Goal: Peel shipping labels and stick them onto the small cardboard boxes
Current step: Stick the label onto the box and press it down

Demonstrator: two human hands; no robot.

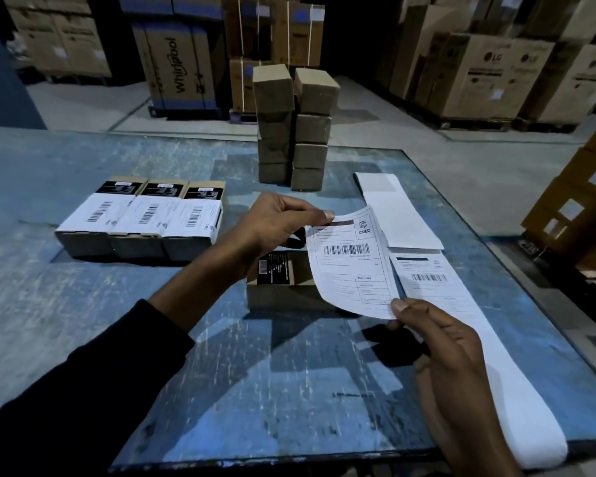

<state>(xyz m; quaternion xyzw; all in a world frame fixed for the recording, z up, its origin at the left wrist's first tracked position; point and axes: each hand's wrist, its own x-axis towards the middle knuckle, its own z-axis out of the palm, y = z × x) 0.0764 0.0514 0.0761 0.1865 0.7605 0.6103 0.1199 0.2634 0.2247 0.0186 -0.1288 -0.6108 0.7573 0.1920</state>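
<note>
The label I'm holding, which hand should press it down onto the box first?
Probably left: the left hand pinches the label's top edge right above the unlabelled box, while the right hand holds the lower corner, off the box's near side.

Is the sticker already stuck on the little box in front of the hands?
No, the white shipping label is held in the air by both hands, above the small brown cardboard box.
</note>
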